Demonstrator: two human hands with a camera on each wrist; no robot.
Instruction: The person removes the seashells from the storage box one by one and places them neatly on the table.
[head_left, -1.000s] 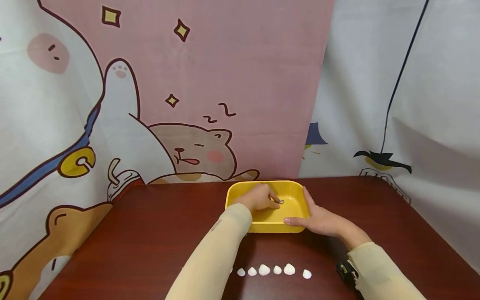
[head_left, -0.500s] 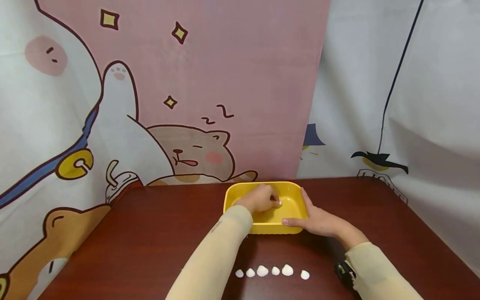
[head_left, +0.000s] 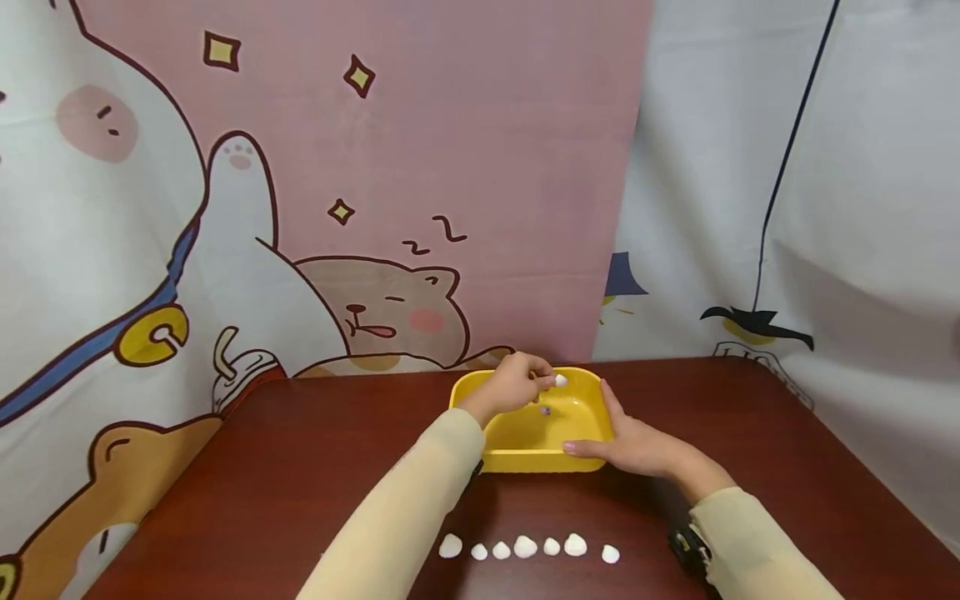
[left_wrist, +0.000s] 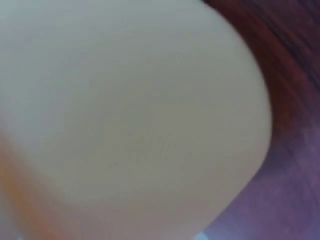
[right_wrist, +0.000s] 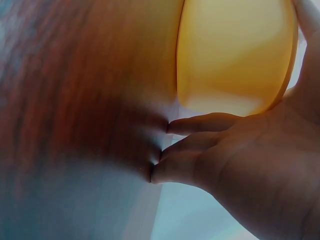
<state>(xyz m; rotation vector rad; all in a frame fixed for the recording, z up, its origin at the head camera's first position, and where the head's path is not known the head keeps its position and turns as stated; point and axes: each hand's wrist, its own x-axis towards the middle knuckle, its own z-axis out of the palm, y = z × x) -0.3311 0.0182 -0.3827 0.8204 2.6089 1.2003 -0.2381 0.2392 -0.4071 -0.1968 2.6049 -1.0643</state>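
Note:
In the head view, my left hand [head_left: 517, 383] pinches a small white seashell [head_left: 561, 381] above the inside of a yellow plastic basin [head_left: 540, 461]. A tiny purplish object [head_left: 545, 410] shows on the basin floor; its kind is too small to tell. My right hand [head_left: 637, 437] holds the basin's right front corner, the thumb lying along the front rim. In the right wrist view, its lower fingers [right_wrist: 192, 145] reach down to the tabletop beside the basin wall. Mostly blurred pale sleeve [left_wrist: 135, 115] fills the left wrist view.
Several white seashells [head_left: 525, 547] lie in a row on the dark red-brown table [head_left: 315, 467], near its front. Behind the table hangs a cloth [head_left: 510, 167] printed with cartoon animals. A dark strapped device [head_left: 690, 548] sits on the right wrist.
My left hand has risen off the basin floor with a white seashell in its fingertips. Its forearm has shifted left, uncovering the leftmost shell of the row. The right hand keeps its place.

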